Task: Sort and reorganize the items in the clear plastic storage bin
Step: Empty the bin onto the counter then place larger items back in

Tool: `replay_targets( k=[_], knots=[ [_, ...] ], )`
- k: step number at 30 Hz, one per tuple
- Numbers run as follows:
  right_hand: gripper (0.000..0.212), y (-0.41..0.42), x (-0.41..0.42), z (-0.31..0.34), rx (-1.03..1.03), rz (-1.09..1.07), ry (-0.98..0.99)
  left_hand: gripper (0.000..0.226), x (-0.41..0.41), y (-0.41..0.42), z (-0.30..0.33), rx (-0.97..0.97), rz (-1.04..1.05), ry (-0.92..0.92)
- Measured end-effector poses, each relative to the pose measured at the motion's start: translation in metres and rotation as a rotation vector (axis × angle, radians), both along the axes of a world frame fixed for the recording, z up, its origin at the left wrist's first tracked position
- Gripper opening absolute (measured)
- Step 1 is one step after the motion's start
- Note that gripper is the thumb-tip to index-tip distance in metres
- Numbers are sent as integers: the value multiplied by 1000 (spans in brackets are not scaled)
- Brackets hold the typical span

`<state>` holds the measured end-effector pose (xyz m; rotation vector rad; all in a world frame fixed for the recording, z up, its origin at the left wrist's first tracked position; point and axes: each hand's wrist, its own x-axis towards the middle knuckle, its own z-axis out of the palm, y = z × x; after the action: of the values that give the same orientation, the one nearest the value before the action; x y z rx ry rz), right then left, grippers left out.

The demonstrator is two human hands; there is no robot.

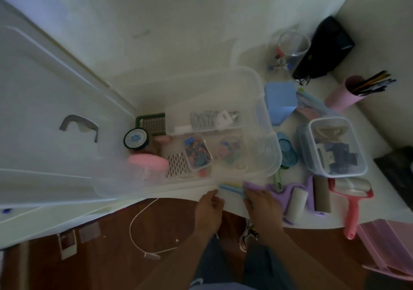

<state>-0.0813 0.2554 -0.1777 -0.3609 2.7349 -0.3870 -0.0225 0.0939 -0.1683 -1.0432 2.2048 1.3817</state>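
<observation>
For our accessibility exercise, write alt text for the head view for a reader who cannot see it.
Two hands at a white table's edge: the right hand rests on a purple cloth over a blue comb, the left hand beside it. Behind them stands the clear plastic storage bin, holding small containers.

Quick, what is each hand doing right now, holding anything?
Left hand: fingers loosely curled at the table edge, holding nothing that shows.
Right hand: rests on the blue plastic comb and purple cloth; grip cannot be told.
</observation>
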Motion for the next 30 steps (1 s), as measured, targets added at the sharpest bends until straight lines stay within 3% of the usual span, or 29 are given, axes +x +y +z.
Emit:
replay_targets(
  k=[3,6,9,13,16,19,22,24,27,30],
  knots=[
    [29,-5,1,-6,-7,52,96,35,3,4,-4,139,75,9],
    [34,-7,1,-14,-26,93,132,32,1,-1,11,130,52,33],
    [30,-14,-2,-20,-34,177,188,20,2,-19,52,89,-97,89],
    [16,-30,-6,-9,-40,52,152,11,10,-60,118,-24,-269,150],
    [27,-29,3,30,-125,-63,118,8,19,-87,159,-153,-344,163],
    [12,-26,11,103,-294,-184,176,6,14,-112,192,-262,-278,243],
    [5,-48,1,171,-458,-95,214,12,-14,-139,189,-340,-248,339],
    [3,-77,-26,185,-426,-22,80,24,-46,-148,170,-293,-265,237],
    [21,-129,-82,150,-30,143,-373,25,-91,-148,122,-186,-303,-24],
    [37,-170,-101,106,156,371,-744,26,-115,-148,69,-110,-293,-200]
  ],
)
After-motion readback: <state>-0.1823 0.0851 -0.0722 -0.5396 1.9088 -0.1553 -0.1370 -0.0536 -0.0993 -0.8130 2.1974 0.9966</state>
